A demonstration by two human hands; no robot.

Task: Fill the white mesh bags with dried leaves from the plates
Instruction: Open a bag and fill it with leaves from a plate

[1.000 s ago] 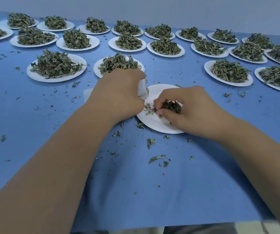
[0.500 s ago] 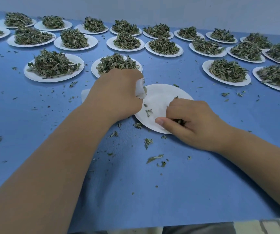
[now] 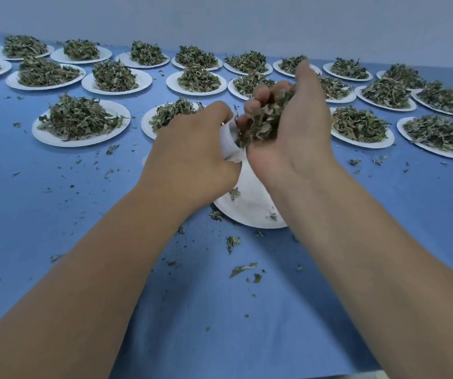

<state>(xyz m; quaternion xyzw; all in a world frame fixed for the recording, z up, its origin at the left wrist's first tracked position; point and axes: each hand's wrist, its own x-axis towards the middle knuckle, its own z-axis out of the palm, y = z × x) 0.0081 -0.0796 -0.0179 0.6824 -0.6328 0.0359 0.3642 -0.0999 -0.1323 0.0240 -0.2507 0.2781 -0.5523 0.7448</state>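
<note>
My left hand (image 3: pixel 192 151) grips the rim of a white mesh bag (image 3: pixel 229 144) and holds it above a nearly bare white plate (image 3: pixel 247 206). My right hand (image 3: pixel 293 124) is raised beside the bag's mouth, cupped around a clump of dried leaves (image 3: pixel 263 119) that touches the bag's edge. Most of the bag is hidden behind my left hand. A few leaf scraps lie on the plate.
Several white plates heaped with dried leaves cover the far half of the blue table (image 3: pixel 56 214), the nearest at the left (image 3: pixel 80 123) and right (image 3: pixel 360 128). Leaf crumbs (image 3: pixel 243 269) are scattered over the cloth near me. A pale wall runs behind.
My right hand scooped leaves off the near plate and lifted them up to the bag's mouth. The left hand with the bag stayed almost in place.
</note>
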